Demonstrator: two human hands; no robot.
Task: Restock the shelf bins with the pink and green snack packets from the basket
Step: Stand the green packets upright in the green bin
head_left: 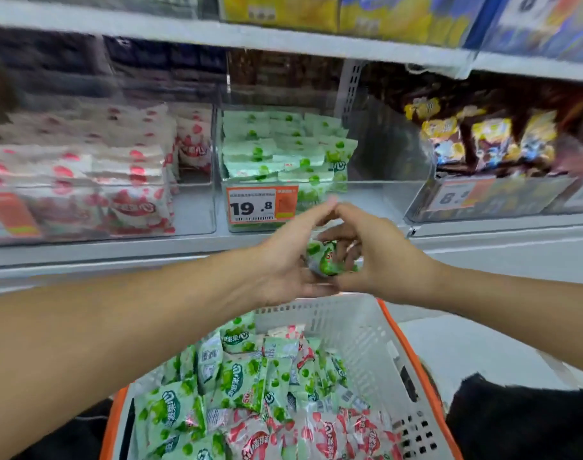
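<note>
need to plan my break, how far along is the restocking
Partway. Done: the pink bin and green bin already hold stacked packets. In hand: both hands hold a green packet below the green bin. Left: many green and pink packets in the basket.

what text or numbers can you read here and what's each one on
"19.8": orange price tag on the green packets' bin.
"8.": partly blurred price tag on the right-hand bin.
"50": green packet in the basket.
Packet brand characters, barcodes, top-shelf labels: too blurred to read.
</note>
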